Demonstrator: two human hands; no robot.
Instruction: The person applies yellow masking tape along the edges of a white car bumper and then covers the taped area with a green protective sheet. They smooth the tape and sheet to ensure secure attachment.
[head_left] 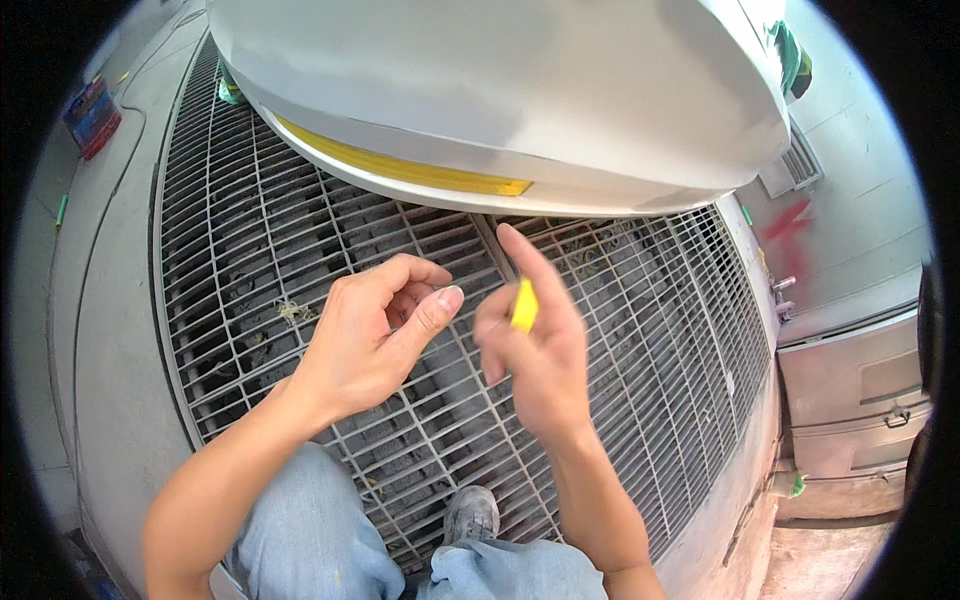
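My left hand point(370, 325) hovers over the floor grating with its fingers half curled. A small gap shows between its thumb and forefinger, and nothing is visible in it. A small piece of yellow tape point(524, 306) sits in my right hand point(535, 345), between the thumb side and the fingers, while the forefinger points up toward the panel edge. That hand is slightly blurred. Beyond both hands is a large, pale, curved body panel point(600, 100), with a yellow tape strip point(400, 167) along its lower edge. Neither hand touches the panel.
Metal grating point(300, 250) spans the floor under my hands and my shoe point(471, 514). A red and blue can point(92, 118) stands at the far left beside a cable point(130, 165). Green wrapping point(791, 58) shows at the panel's right. A pale cabinet point(855, 385) is at the right.
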